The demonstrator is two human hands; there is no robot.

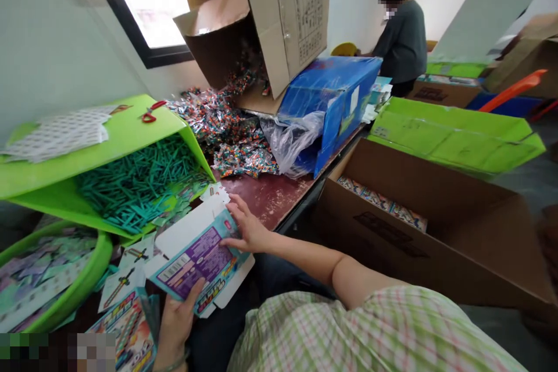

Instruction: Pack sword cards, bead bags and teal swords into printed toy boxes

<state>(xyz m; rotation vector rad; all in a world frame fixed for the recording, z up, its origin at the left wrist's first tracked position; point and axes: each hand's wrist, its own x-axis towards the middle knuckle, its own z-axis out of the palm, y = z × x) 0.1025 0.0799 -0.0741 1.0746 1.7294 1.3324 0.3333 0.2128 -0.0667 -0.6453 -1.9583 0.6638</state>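
A printed cardboard box, purple and light blue with a barcode and loose white flaps, is held between my two hands above my lap. My left hand grips its near lower edge, thumb on the printed face. At the upper right end, my right hand is on the box with thumb on the print and fingers over the far edge. White cards with a sword picture lie left of the box. Below them a colourful printed box is partly cut off by the frame.
A green bin on its side holds teal sticks; red scissors lie on top. A green basket holds packets. Small packets spill from a carton. A brown carton stands right; a person stands behind.
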